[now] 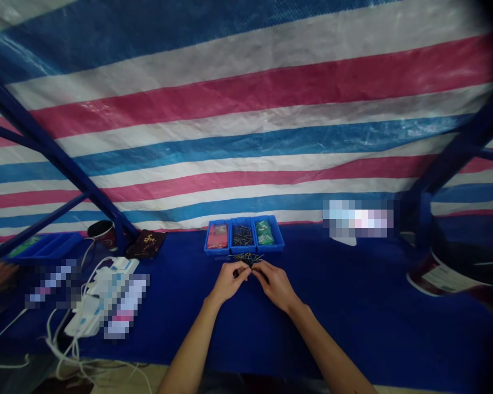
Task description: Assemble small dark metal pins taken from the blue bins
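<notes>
My left hand (231, 280) and my right hand (274, 282) meet fingertip to fingertip above the blue table. Both are closed in a pinch, and whatever sits between the fingers is too small to make out. Right behind the fingertips lies a small loose heap of thin dark and brass-coloured pieces (246, 258), like screws or nails. Beyond it stand three joined blue bins. The left bin holds pink packets (218, 236), the middle one dark thin pieces (242, 236) like those in the heap, and the right one green packets (264, 233).
At left lie a white power strip (102, 295) with tangled cords, a dark brown packet (146, 243), a cup (102, 235) and another blue tray (45, 246). Another person's hand (0, 279) shows at the far left edge. A dark red bucket (447, 273) stands right. Blue frame bars slant on both sides.
</notes>
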`<state>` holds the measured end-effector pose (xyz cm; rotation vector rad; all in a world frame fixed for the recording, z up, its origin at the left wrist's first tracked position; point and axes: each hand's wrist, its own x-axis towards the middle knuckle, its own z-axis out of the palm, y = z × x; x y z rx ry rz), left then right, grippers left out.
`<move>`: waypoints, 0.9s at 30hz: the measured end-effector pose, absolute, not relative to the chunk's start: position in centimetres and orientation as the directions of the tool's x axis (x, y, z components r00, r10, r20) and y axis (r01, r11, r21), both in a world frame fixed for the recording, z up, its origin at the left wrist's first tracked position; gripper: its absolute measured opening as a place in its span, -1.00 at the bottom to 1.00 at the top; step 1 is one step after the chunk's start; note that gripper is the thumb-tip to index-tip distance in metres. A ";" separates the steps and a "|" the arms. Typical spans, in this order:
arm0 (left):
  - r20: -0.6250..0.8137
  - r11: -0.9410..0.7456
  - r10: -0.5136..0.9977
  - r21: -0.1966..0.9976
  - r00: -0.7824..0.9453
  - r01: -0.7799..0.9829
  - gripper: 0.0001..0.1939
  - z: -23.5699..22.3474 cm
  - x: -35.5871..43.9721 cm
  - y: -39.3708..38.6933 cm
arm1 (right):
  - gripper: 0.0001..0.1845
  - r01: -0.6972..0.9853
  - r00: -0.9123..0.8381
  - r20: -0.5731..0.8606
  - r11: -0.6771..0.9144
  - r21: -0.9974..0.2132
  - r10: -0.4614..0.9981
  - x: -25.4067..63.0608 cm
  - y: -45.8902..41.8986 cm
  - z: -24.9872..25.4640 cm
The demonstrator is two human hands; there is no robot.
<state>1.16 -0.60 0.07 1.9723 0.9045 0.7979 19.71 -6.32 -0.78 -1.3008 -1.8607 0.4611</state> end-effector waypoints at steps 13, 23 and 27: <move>0.196 -0.414 0.817 0.854 0.542 0.316 -0.68 0.1 1.1 -0.7 | -0.79 0.626 -0.142 0.398 0.394 -0.673 0.906 19.7 -6.3 -0.7; 0.208 -0.423 0.812 0.853 0.545 0.305 -0.68 0.3 1.1 -0.7 | -0.80 0.609 -0.129 0.401 0.391 -0.690 0.907 19.7 -6.4 -0.7; 0.206 -0.416 0.817 0.857 0.539 0.304 -0.69 0.3 1.2 -0.8 | -0.78 0.624 -0.139 0.401 0.395 -0.674 0.905 19.7 -6.4 -0.5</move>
